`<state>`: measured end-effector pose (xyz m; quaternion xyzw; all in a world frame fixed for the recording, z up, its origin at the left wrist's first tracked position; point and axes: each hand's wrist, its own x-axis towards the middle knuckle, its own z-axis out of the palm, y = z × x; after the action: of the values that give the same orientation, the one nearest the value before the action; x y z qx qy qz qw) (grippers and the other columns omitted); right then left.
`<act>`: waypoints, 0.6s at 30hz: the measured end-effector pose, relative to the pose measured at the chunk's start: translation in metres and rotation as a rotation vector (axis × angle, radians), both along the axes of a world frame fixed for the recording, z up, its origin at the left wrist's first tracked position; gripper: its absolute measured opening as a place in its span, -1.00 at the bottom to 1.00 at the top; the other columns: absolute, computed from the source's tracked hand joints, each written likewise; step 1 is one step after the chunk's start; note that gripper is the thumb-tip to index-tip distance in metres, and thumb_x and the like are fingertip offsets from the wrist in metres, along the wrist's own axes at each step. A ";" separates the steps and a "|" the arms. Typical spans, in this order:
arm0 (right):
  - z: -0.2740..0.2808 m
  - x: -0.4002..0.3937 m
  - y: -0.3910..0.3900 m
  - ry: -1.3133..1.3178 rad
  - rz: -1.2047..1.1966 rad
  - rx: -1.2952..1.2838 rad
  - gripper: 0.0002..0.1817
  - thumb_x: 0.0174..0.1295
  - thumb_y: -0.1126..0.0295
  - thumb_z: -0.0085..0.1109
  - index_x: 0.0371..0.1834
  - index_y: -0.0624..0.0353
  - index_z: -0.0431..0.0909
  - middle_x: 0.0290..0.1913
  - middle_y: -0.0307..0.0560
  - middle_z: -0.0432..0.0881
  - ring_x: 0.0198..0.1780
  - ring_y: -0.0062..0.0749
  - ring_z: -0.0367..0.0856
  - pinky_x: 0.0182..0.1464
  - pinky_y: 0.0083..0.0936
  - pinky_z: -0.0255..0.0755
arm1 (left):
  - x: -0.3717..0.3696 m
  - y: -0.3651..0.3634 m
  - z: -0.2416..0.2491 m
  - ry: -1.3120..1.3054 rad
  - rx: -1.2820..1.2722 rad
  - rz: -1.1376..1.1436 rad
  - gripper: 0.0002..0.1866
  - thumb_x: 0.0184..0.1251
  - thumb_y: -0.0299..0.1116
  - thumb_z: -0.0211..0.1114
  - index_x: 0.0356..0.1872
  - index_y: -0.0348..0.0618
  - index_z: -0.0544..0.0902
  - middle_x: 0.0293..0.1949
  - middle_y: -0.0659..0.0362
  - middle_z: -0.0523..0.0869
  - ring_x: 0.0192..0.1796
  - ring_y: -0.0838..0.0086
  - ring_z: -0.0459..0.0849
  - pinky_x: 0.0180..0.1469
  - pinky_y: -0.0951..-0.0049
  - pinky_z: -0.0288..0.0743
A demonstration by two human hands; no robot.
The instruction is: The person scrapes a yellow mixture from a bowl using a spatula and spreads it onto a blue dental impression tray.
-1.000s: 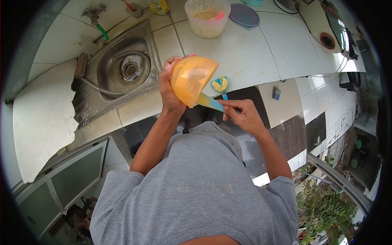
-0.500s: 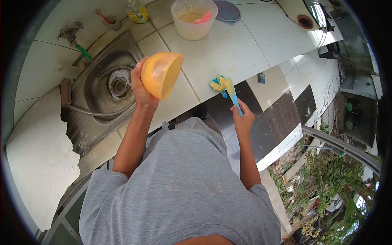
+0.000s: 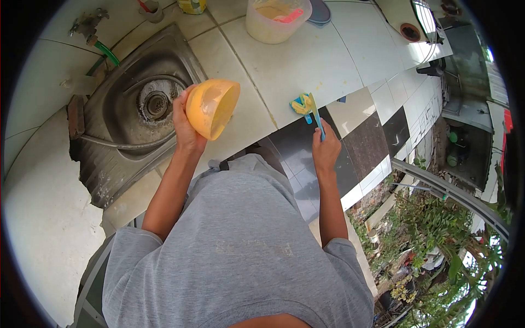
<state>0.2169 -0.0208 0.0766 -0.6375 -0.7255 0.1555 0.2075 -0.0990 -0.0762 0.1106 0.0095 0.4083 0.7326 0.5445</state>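
Note:
My left hand (image 3: 188, 123) grips an orange bowl (image 3: 205, 106) from behind. The bowl is tilted on its side beside the sink, its opening facing right, with pale smears on its wall. In my right hand (image 3: 326, 146) is a light blue spatula (image 3: 316, 116), held by its handle, head up. Its head overlaps a lump of yellow paste (image 3: 302, 104) at the counter's front edge. Under that paste lies a darker blue utensil (image 3: 308, 118) with a short handle; its kind is largely hidden by the paste.
A steel sink (image 3: 123, 117) is on the left, with a tap and green hose (image 3: 106, 52) behind it. A translucent tub (image 3: 268, 30) with a pink-handled utensil (image 3: 290, 16) stands at the back of the tiled counter (image 3: 246, 60), near a grey-blue lid (image 3: 319, 13).
The view has shifted slightly. The bowl has come a little nearer to me and turned, showing more of its inside. The spatula has turned more upright, its head still by the paste.

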 end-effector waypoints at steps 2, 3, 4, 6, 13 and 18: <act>-0.004 -0.001 0.002 -0.006 0.007 0.006 -0.70 0.23 0.48 0.13 0.04 0.24 0.62 -0.18 0.20 0.70 -0.23 0.02 0.71 -0.18 -0.26 0.55 | -0.003 -0.003 -0.004 0.006 0.003 0.022 -0.56 0.47 -0.05 -0.06 0.05 -0.20 0.52 0.05 0.08 0.65 0.09 0.37 0.62 0.18 0.35 0.50; -0.008 0.000 0.004 -0.021 0.041 0.069 -0.69 0.22 0.50 0.13 0.04 0.23 0.60 -0.25 0.16 0.67 -0.32 0.01 0.68 -0.26 -0.23 0.53 | -0.004 -0.004 -0.006 0.012 0.005 0.040 -0.56 0.47 -0.04 -0.05 0.05 -0.19 0.52 0.02 0.10 0.65 0.07 0.37 0.62 0.17 0.35 0.50; -0.010 0.002 0.005 -0.037 0.074 0.128 -0.68 0.21 0.52 0.13 0.05 0.23 0.59 -0.32 0.12 0.65 -0.42 -0.01 0.65 -0.34 -0.21 0.51 | -0.005 -0.004 -0.007 0.010 0.003 0.043 -0.56 0.47 -0.04 -0.05 0.05 -0.19 0.52 0.02 0.10 0.65 0.07 0.37 0.62 0.17 0.35 0.50; -0.010 0.003 0.006 -0.034 0.069 0.096 -0.68 0.21 0.53 0.13 0.05 0.22 0.59 -0.33 0.12 0.64 -0.42 0.00 0.64 -0.34 -0.20 0.51 | -0.007 -0.006 -0.009 -0.015 -0.003 0.051 -0.57 0.46 -0.04 -0.01 0.05 -0.19 0.53 -0.03 0.13 0.66 0.05 0.38 0.63 0.16 0.34 0.51; -0.011 0.004 0.010 -0.026 0.086 0.098 -0.67 0.20 0.54 0.12 0.07 0.20 0.57 -0.35 0.08 0.61 -0.43 -0.03 0.64 -0.38 -0.21 0.51 | -0.006 -0.011 -0.009 -0.019 -0.008 0.077 -0.58 0.46 -0.05 0.01 0.04 -0.19 0.53 -0.04 0.14 0.66 0.04 0.39 0.63 0.16 0.35 0.50; -0.010 0.004 0.012 -0.027 0.089 0.077 -0.68 0.21 0.54 0.11 0.05 0.22 0.58 -0.30 0.12 0.64 -0.39 -0.02 0.66 -0.34 -0.25 0.52 | -0.005 -0.012 -0.014 -0.048 -0.001 0.087 -0.59 0.45 -0.05 0.01 0.01 -0.19 0.55 -0.06 0.15 0.67 0.02 0.39 0.63 0.15 0.34 0.49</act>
<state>0.2209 -0.0088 0.0667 -0.5982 -0.7613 0.1280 0.2148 -0.1035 -0.0882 0.0970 -0.0260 0.3954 0.7554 0.5219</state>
